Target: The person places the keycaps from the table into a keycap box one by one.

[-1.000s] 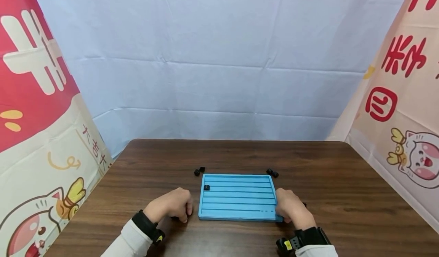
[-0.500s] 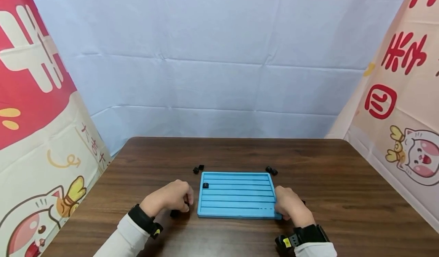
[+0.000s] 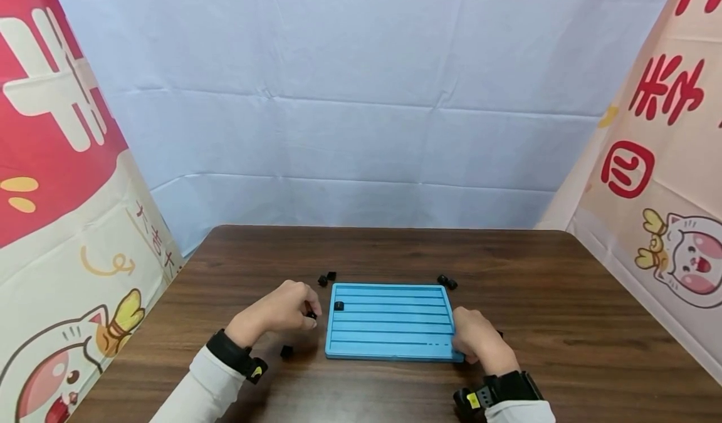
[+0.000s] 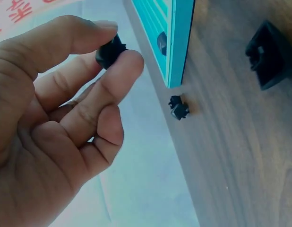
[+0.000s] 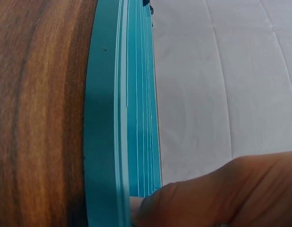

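Note:
My left hand (image 3: pixel 279 310) is raised just left of a light-blue ridged tray (image 3: pixel 389 332). Thumb and fingertip pinch a small black keycap (image 4: pixel 108 54), seen close up in the left wrist view. At the tray's right front corner my right hand (image 3: pixel 481 340) holds the rim; in the right wrist view the thumb (image 5: pixel 169 208) lies over the edge, while its other fingers are hidden. One black keycap (image 3: pixel 339 306) sits in the tray near its left end. Another keycap (image 3: pixel 286 351) lies on the table below my left hand, hollow side showing in the left wrist view.
Two black keycaps (image 3: pixel 326 278) lie past the tray's far left corner, and two more keycaps (image 3: pixel 447 281) by its far right corner. A dark piece (image 3: pixel 500 334) shows partly behind my right hand. The wooden table (image 3: pixel 389 254) ends at a pale cloth backdrop (image 3: pixel 361 128).
My left hand has lifted and moved slightly away from me with a keycap pinched in it, uncovering another keycap on the table. The right hand has stayed on the tray.

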Tool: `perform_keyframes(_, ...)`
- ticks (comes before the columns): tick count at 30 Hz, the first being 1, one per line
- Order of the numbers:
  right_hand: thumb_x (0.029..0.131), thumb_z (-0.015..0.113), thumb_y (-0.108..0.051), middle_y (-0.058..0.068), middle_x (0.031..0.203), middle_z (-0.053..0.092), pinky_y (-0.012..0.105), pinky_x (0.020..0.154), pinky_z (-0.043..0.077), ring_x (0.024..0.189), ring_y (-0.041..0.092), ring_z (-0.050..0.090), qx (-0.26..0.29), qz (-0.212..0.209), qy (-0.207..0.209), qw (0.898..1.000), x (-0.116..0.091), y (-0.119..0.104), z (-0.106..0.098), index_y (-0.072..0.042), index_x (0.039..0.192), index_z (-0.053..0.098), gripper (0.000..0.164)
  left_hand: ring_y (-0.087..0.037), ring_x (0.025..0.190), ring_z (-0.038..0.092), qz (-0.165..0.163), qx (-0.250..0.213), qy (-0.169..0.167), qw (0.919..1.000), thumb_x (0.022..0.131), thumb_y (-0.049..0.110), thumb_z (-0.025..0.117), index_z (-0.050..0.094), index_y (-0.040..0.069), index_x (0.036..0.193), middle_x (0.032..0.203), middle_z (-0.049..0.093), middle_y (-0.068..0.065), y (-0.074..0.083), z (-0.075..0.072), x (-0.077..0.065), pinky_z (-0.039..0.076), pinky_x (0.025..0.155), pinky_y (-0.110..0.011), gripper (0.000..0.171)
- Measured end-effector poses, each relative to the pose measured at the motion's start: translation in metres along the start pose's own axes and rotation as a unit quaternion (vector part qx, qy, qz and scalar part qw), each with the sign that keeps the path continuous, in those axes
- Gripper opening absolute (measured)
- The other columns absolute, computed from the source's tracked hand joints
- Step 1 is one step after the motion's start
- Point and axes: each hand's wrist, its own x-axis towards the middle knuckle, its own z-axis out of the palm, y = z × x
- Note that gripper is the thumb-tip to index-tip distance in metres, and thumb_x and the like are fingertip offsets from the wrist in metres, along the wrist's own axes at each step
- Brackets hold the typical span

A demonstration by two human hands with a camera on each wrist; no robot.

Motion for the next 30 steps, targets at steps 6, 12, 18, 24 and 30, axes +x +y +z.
perform_keyframes(6,0.080,0.056,0.016,0.016,0.076,0.051,0.028,0.044,0.047,0.058,0.022,0.053,-0.004,0.000,-0.002,1.000,0.000,0.000,-0.001,0.010,0.097,0.056,0.019,-0.010,0.071,0.055,-0.009,-0.004,0.009,0.9999,0.077,0.002,0.073,0.068,0.007,0.087,0.086,0.059,0.004,0.000,-0.001,0.001,0.048,0.060,-0.026,0.013)
perform_keyframes(12,0.079,0.057,0.015,0.016,0.074,0.051,0.028,0.044,0.047,0.057,0.022,0.053,-0.008,0.001,-0.001,1.000,0.000,0.000,0.000,0.010,0.096,0.057,0.017,-0.011,0.071,0.056,-0.010,-0.007,0.008,0.9999,0.074,0.000,0.074,0.068,0.008,0.087,0.084,0.059,0.004,0.000,0.000,0.000,0.048,0.060,-0.026,0.016)
perform_keyframes(18,0.079,0.057,0.015,0.016,0.074,0.051,0.028,0.044,0.047,0.057,0.022,0.053,-0.010,0.002,-0.003,1.000,0.000,0.000,0.000,0.010,0.097,0.057,0.018,-0.011,0.072,0.058,0.002,-0.010,0.026,0.9996,0.075,-0.004,0.071,0.068,0.005,0.089,0.084,0.061,0.002,-0.003,0.005,0.002,0.049,0.062,-0.026,0.017)
perform_keyframes(24,0.079,0.057,0.015,0.017,0.075,0.050,0.028,0.043,0.046,0.057,0.022,0.053,-0.004,0.003,-0.004,1.000,0.001,0.000,0.000,0.010,0.096,0.057,0.018,-0.013,0.076,0.059,-0.011,-0.006,0.040,0.9991,0.075,-0.002,0.072,0.069,0.005,0.090,0.086,0.062,0.001,-0.005,0.010,0.003,0.049,0.063,-0.026,0.017)
perform_keyframes(30,0.079,0.057,0.016,0.016,0.074,0.050,0.028,0.043,0.046,0.055,0.021,0.054,-0.007,-0.001,0.000,1.000,0.001,0.001,0.001,0.009,0.095,0.057,0.018,-0.012,0.075,0.059,-0.030,-0.037,0.055,0.9973,0.075,0.000,0.074,0.067,0.008,0.088,0.083,0.060,0.003,-0.009,0.012,0.003,0.049,0.063,-0.026,0.017)
